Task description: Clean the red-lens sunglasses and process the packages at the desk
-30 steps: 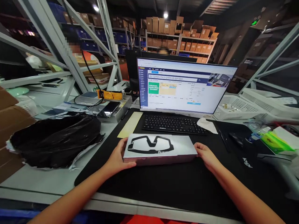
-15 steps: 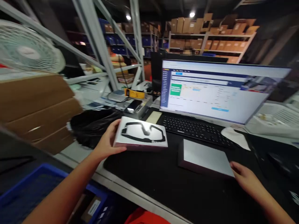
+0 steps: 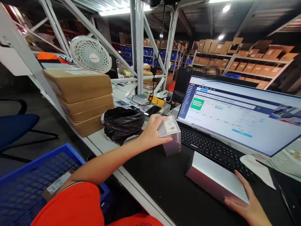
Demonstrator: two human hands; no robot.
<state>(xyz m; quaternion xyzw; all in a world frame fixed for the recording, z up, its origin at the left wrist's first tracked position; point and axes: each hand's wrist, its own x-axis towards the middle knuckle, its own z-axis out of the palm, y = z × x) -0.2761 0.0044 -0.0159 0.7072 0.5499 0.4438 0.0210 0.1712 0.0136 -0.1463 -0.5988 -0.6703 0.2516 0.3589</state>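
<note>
My left hand (image 3: 151, 131) grips a silver product box (image 3: 169, 135), stood on end on the black desk mat (image 3: 164, 182) just left of the keyboard (image 3: 211, 150). My right hand (image 3: 246, 205) rests with fingers spread flat on the near right corner of a second flat silver box (image 3: 215, 175), which lies on the mat in front of the keyboard. A monitor (image 3: 240, 110) with a lit screen stands behind.
A crumpled black plastic bag (image 3: 123, 123) lies left of my hand. Stacked cardboard boxes (image 3: 82, 97) and a white fan (image 3: 90, 54) stand further left. A blue crate (image 3: 35, 179) sits below the table edge. A white cloth (image 3: 257, 166) lies right of the keyboard. Another person sits behind the monitor.
My left hand has turned the printed box up onto its end beside the keyboard. My right hand has settled flat on the second box. My view has swung left.
</note>
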